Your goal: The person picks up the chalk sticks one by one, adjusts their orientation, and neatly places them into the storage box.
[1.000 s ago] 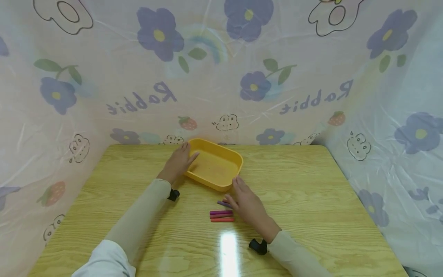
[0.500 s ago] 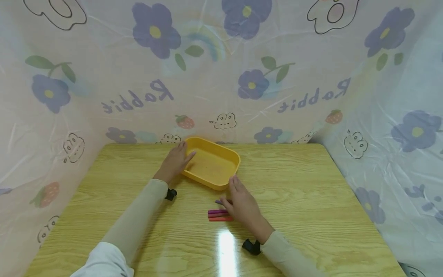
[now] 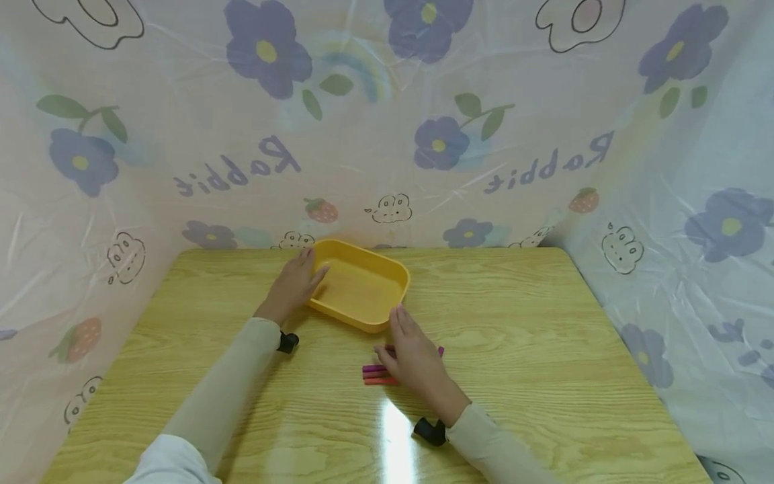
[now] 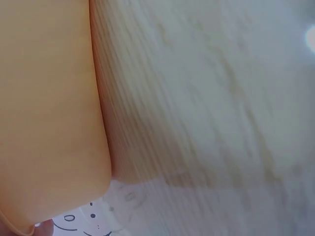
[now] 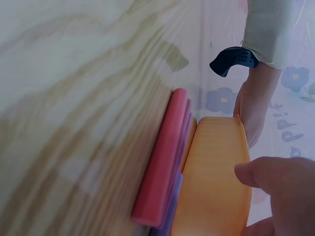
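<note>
A yellow plastic tray [image 3: 357,286] lies at an angle near the back of the table. My left hand [image 3: 290,286] holds its left side, thumb over the rim and fingers outside; the left wrist view shows fingertips either side of the rim. At the tray's near right corner, my right hand [image 3: 417,353] touches the wall with extended fingers. Its thumb [image 5: 258,172] stands apart from the wall in the right wrist view. Several slim crayon-like sticks lie under and beside that hand, among them a red stick [image 3: 379,381] and a magenta stick [image 3: 373,369]. The hand partly hides them.
The wood-grain table [image 3: 514,323] is enclosed by a printed curtain [image 3: 363,134] at the back and sides. Black wrist mounts [image 3: 429,431] sit at both cuffs. A bright light reflection falls on the table's near middle.
The tray and both hands have shifted slightly left, while the head view also moved a little. My right hand covers more of the sticks, and a purple end now shows on its right side.
</note>
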Demonstrator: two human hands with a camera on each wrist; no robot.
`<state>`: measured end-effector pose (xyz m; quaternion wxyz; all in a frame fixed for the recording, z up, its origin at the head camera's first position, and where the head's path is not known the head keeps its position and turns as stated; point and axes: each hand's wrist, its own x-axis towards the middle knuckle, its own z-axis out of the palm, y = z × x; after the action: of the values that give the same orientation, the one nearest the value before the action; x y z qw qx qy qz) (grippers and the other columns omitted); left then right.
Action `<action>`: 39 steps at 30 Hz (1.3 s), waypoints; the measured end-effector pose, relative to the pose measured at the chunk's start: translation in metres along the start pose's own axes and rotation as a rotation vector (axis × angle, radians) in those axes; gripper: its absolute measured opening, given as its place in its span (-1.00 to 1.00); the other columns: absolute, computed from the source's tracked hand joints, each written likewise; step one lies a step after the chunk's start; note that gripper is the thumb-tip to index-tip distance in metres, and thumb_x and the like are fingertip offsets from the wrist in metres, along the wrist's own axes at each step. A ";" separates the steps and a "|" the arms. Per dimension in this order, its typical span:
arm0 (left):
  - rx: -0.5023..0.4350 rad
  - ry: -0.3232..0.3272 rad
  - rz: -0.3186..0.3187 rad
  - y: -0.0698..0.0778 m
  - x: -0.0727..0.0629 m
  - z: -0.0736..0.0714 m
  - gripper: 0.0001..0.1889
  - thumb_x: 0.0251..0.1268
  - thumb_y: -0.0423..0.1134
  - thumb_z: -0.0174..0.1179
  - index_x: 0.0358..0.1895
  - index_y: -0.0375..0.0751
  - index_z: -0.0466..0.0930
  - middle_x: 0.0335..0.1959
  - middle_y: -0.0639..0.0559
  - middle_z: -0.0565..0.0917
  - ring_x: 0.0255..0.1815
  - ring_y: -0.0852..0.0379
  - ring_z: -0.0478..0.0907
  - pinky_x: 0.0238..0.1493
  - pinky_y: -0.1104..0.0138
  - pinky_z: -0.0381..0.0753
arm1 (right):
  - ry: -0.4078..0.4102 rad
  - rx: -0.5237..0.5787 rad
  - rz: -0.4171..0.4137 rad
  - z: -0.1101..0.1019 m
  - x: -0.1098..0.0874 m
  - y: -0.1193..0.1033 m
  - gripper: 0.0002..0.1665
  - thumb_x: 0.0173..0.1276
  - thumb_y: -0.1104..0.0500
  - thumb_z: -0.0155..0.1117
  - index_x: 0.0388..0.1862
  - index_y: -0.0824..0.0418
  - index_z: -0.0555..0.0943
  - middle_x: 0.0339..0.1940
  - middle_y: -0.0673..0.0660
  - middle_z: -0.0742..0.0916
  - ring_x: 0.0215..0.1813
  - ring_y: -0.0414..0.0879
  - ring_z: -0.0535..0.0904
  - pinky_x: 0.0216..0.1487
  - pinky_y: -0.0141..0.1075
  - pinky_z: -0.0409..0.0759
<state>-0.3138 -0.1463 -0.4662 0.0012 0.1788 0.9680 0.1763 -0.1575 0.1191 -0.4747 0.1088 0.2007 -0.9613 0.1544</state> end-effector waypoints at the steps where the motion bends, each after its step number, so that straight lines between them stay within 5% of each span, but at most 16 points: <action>1: 0.002 0.003 0.001 -0.001 -0.001 0.000 -0.24 0.48 0.12 -0.31 0.43 -0.45 -0.20 0.46 -0.28 -0.15 0.46 -0.17 -0.19 0.39 0.01 -0.14 | 0.002 -0.003 -0.005 0.000 0.000 0.000 -0.11 0.32 -0.16 0.13 0.37 0.45 0.19 0.37 0.37 0.27 0.38 0.13 0.20 0.25 -0.11 0.30; 39: 0.009 0.050 -0.050 -0.025 -0.046 -0.008 -0.13 0.39 0.29 -0.49 0.43 -0.47 -0.16 0.44 -0.35 -0.09 0.45 -0.21 -0.18 0.38 -0.02 -0.13 | -0.010 -0.004 -0.120 0.007 0.002 -0.021 -0.13 0.32 -0.11 0.16 0.35 0.48 0.20 0.36 0.39 0.29 0.37 0.13 0.22 0.26 -0.12 0.29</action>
<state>-0.2799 -0.1865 -0.4697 -0.0195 0.1502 0.9726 0.1762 -0.1509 0.0976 -0.4752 0.1134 0.2585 -0.9483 0.1449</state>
